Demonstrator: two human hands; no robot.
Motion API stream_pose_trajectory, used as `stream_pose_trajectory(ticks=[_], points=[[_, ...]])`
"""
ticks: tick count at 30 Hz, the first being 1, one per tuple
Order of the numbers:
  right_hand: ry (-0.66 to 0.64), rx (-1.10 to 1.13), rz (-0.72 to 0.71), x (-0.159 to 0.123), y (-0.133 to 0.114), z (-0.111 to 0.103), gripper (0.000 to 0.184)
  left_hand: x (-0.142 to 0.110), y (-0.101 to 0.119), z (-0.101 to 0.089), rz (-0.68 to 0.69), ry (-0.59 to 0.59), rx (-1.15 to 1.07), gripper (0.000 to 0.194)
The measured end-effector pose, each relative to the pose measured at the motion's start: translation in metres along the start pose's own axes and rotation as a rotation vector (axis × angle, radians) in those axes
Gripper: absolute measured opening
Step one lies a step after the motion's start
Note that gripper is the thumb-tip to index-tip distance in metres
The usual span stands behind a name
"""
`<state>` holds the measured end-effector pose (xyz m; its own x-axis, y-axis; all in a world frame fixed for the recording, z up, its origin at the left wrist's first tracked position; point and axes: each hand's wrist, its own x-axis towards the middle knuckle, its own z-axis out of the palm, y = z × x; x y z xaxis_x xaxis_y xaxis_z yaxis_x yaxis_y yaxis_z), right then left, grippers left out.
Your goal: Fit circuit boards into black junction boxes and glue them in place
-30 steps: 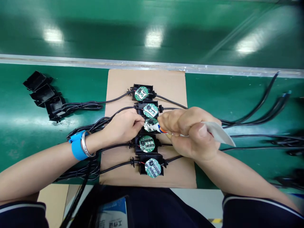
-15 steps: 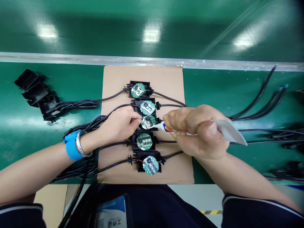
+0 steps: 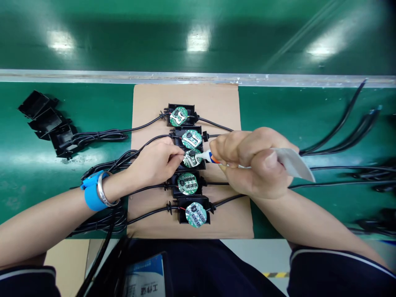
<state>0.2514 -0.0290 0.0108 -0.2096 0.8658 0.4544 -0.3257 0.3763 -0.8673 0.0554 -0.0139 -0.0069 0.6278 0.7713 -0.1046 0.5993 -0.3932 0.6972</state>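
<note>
Several black housings with round green circuit boards lie in a column on a brown cardboard sheet (image 3: 216,99). My left hand (image 3: 154,163) pinches the edge of the third circuit board (image 3: 191,159), holding it tilted up in its housing. My right hand (image 3: 253,165) is wrapped around a white squeeze tube (image 3: 291,163), with the nozzle (image 3: 206,155) touching that same board. The boards above (image 3: 191,139) and below (image 3: 187,183) sit untouched in their housings. A blue wrist strap (image 3: 92,192) and a metal bangle are on my left wrist.
Black cables (image 3: 102,136) run left and right from each housing across the green bench. Spare black housings (image 3: 46,121) lie at the far left. A bundle of cables (image 3: 349,128) fans out at the right. A metal rail (image 3: 93,76) borders the conveyor behind.
The tube's nozzle has crept left and up onto the third board. My left hand has kept its pinch on the board. The view shifted slightly.
</note>
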Motion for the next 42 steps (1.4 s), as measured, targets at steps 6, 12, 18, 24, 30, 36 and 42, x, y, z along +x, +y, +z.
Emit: stream_pose_trajectory(ticks=[6, 12, 18, 24, 30, 36, 42], points=[[0.019, 0.016, -0.027, -0.006, -0.016, -0.001, 0.047, -0.005, 0.001, 0.004, 0.044, 0.083, 0.092, 0.017], [0.082, 0.053, -0.048, -0.01, -0.036, 0.004, 0.049, -0.018, 0.014, -0.009, 0.055, 0.109, 0.212, 0.019], [0.069, 0.171, 0.086, -0.012, -0.031, 0.025, 0.047, -0.079, 0.049, 0.004, 0.098, 0.145, 0.404, 0.022], [-0.071, 0.223, 0.225, -0.003, -0.005, 0.041, 0.043, -0.114, 0.056, 0.072, 0.076, 0.192, 0.457, 0.053], [-0.167, 0.185, 0.369, 0.0, -0.006, 0.047, 0.042, -0.116, 0.05, 0.093, 0.07, 0.324, 0.372, 0.054], [-0.145, 0.09, 0.441, -0.003, -0.013, 0.06, 0.047, -0.117, 0.044, 0.098, 0.105, 0.365, 0.324, 0.055], [-0.084, -0.027, 0.423, -0.003, -0.014, 0.061, 0.044, -0.117, 0.042, 0.101, 0.114, 0.387, 0.325, 0.058]])
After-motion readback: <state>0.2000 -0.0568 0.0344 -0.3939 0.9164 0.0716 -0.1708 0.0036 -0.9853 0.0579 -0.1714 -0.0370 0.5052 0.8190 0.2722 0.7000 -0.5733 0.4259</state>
